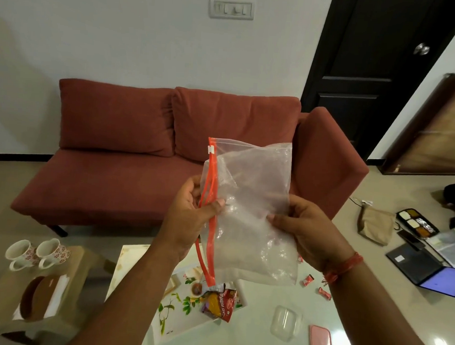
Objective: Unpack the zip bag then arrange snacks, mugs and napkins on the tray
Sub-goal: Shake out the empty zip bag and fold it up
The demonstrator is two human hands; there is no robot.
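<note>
My left hand (189,210) pinches the zip bag (248,213) at its orange zipper, my right hand (300,224) its far side, above the table; it looks emptied. A snack packet (219,302) lies on the floral tray (175,310). Mugs (39,252) and napkins (56,295) wait on the side stool, unarranged.

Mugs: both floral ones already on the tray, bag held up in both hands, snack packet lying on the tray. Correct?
One thing is wrong. In the head view the two floral mugs stand on the small side table to the left, not on the tray. The rest holds: the left hand and right hand hold up the bag, and the snack packet lies on the tray.
</note>
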